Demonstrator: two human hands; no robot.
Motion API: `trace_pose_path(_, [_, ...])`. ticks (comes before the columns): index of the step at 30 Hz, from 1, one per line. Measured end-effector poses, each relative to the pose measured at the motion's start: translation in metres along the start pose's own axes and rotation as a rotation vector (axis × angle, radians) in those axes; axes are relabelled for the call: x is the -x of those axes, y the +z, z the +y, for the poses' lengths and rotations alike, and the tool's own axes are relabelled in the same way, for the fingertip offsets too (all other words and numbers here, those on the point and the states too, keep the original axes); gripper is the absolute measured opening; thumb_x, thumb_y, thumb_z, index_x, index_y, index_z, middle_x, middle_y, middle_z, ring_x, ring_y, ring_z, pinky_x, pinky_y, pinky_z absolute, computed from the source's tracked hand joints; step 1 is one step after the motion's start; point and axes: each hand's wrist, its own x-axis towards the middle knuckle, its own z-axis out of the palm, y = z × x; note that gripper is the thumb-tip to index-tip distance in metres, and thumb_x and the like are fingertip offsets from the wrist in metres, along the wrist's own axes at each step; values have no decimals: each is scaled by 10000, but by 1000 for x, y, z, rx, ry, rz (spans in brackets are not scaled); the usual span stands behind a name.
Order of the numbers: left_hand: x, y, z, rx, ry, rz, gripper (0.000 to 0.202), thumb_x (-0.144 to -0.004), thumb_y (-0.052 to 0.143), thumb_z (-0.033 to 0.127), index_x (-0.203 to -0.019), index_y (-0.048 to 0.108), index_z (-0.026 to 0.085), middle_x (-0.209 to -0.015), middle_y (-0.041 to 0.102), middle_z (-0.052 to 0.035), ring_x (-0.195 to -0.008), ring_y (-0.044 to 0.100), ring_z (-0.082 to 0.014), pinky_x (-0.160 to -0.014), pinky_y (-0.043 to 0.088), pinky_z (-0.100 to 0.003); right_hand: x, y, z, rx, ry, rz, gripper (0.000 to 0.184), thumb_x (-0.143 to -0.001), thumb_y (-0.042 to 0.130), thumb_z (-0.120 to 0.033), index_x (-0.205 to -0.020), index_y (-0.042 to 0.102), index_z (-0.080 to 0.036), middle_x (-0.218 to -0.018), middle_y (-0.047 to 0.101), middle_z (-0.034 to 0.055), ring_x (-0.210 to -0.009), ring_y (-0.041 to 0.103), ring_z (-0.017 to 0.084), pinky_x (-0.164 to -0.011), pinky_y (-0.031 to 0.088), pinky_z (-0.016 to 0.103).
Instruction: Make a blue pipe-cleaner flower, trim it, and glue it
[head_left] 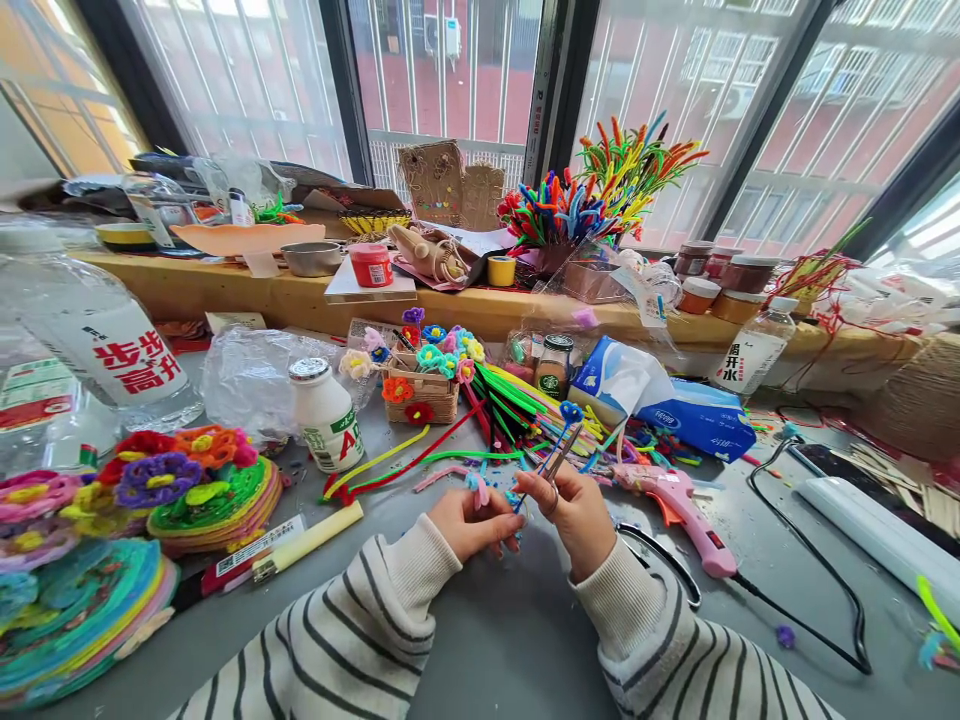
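Both my hands meet low over the grey table (pixel 510 640), in striped sleeves. My left hand (pixel 472 520) is closed in a pinch on a small pink and blue pipe-cleaner piece (pixel 478 488). My right hand (pixel 574 515) is closed around a pair of scissors (pixel 562 458), whose blades point up and away. A blue pipe-cleaner stem (pixel 534 480) runs between the two hands. Just behind them lies a heap of loose green, yellow and red pipe cleaners (pixel 502 410).
A pink glue gun (pixel 679 505) with a black cord lies right of my hands. A small basket of pipe-cleaner flowers (pixel 421 385), a white bottle (pixel 326 415), a tissue pack (pixel 694 420) and stacked flower discs (pixel 202 490) crowd the table. Jars and pipe-cleaner bunches (pixel 600 190) line the window ledge.
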Motion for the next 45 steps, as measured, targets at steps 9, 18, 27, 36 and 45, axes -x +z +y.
trace_pose_path(9, [3,3,0,43,62,-24,247,-533,597,307,-515,419,136,-394,539,47,-412,505,-67,-457,379,-197,2,-3,1,16,-9,46,231,-674,508,-348,-553,582,-166,-625,497,-6,-590,445,109,-535,324,215])
trace_pose_path(18, [6,2,1,67,94,-91,239,-548,596,287,-526,407,142,-409,537,49,-424,516,-70,-454,385,-189,4,-3,-3,16,-23,46,249,-687,494,-346,-541,574,-161,-587,484,-13,-574,446,107,-530,325,215])
trace_pose_path(27, [0,-8,1,10,56,-76,265,-519,593,365,-586,551,112,-491,554,17,-456,491,-65,-472,365,-190,3,-6,-8,117,-208,-44,223,-672,521,-300,-517,567,-146,-550,429,-16,-532,410,92,-497,319,198])
trace_pose_path(36, [-1,-6,-2,72,121,36,164,-488,637,265,-502,562,120,-444,548,13,-442,474,-72,-465,355,-195,4,-4,-8,95,-184,-66,180,-670,527,-288,-583,588,-142,-597,474,7,-589,439,114,-544,339,216])
trace_pose_path(45, [-3,-10,0,6,85,0,156,-530,606,283,-541,572,131,-447,546,27,-325,326,-20,-343,198,-183,-1,-10,2,46,-56,-2,188,-679,510,-325,-635,591,-161,-541,413,-24,-539,403,97,-508,314,211])
